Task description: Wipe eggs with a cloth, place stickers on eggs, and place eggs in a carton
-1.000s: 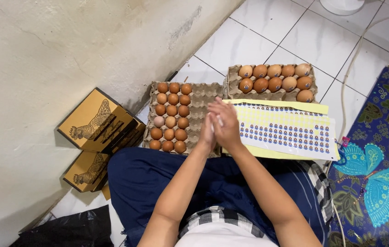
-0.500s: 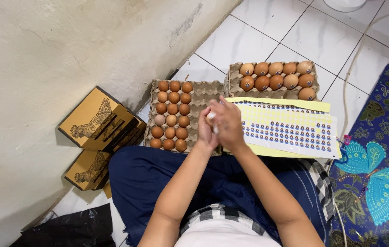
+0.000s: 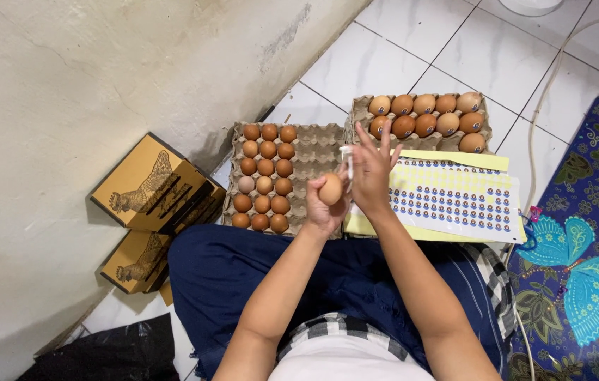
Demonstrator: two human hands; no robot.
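Left hand (image 3: 326, 204) cups one brown egg (image 3: 330, 189) in closed fingers, held above the grey pulp egg tray (image 3: 313, 148). Right hand (image 3: 371, 166) just beside it, fingers spread, thumb and forefinger pinching a small white sticker (image 3: 346, 151). Sticker not yet on that egg, by the look of it. Tray approx. half filled, brown eggs in left cols. Second pulp tray (image 3: 359, 109) holds two rows. Yellow-backed sheet of round stickers (image 3: 454, 201) mostly full. Judged: labelling early stage, most remaining.
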